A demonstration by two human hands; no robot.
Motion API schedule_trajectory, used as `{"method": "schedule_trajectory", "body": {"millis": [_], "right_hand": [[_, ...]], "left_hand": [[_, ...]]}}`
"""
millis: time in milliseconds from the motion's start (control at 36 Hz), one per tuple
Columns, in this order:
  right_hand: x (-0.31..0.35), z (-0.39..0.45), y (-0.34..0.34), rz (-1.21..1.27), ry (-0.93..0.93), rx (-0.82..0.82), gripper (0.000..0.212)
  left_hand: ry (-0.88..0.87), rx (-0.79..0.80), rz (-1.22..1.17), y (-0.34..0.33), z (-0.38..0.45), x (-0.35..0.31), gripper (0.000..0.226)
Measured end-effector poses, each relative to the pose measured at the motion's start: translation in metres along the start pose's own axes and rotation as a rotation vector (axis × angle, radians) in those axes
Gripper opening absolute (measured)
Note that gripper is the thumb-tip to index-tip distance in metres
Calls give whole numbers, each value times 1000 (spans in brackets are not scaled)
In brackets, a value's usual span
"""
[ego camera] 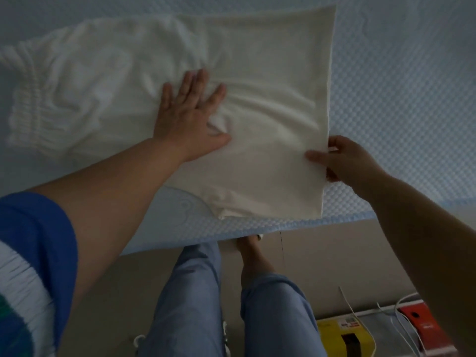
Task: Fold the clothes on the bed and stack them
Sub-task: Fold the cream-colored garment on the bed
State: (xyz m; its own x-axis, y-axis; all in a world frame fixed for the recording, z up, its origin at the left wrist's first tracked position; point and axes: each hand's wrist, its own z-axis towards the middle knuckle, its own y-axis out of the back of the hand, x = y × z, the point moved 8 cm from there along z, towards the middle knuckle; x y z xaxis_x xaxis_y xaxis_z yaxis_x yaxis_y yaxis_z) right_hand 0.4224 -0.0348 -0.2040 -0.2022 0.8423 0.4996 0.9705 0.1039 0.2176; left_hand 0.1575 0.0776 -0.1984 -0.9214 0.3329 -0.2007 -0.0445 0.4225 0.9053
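A cream-white garment (270, 73) with a gathered elastic waistband (28, 99) at its left end lies spread across the bed (399, 86). My left hand (190, 114) lies flat on the middle of the cloth, fingers straight and spread, pressing it down. My right hand (345, 161) pinches the garment's right edge near the bed's front, thumb on top of the fabric and fingers underneath. Creases run between the two hands. The garment's near corner (226, 204) is bunched by the bed edge.
The bed's textured pale-blue cover ends at a front edge (257, 228) just above my legs in blue trousers (195, 305). On the floor at lower right stand a yellow box (334, 333), a red box (422, 323) and white cables (353, 313).
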Motion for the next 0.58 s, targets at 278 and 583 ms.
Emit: {"method": "schedule_trajectory", "body": {"millis": [278,583], "right_hand": [[-18,-28,-1,-408,42,-217,34],[-39,-82,-60,-1172,729,-173,52]], "left_hand": [[-161,-202,-139,24,-80,-58,45],[-142,67,-163,-28,-140,-72,36]]}}
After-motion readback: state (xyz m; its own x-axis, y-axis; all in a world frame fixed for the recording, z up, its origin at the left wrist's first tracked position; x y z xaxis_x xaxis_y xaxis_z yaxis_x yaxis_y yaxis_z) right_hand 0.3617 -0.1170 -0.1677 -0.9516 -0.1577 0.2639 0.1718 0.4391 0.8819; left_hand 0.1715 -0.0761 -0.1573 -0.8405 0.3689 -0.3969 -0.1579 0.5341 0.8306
